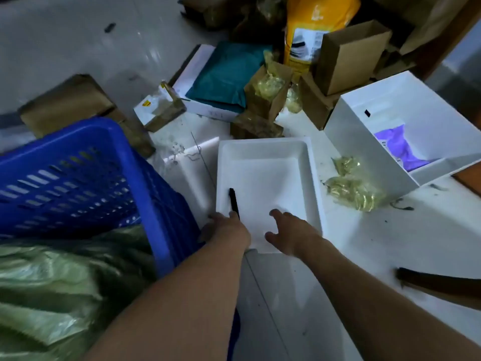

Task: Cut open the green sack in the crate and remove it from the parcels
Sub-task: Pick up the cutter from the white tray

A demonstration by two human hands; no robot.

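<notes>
Left hand (pixel 226 227) is closing its fingers on a black cutter (pixel 233 201) in the white tray (pixel 312 178); right hand (pixel 291 230) is hovering, fingers spread. Sack (pixel 52 277), sitting in the crate (pixel 145 178) left of both, looks thin, crinkly, probably slippery, so bunch a loose fold.

Green sack (pixel 59 282), shiny crumpled woven plastic, lower left of frame, bulging from blue slatted crate (pixel 86 175), crate tilted, left-centre, parcels not visible

Pretty dim and bluish overall, kinda grainy. Motion blur smears the floor (pixel 65 35) top left, wide-angle bend warps the edges, and light maybe comes from the right, off the glossy white box (pixel 385 131).
</notes>
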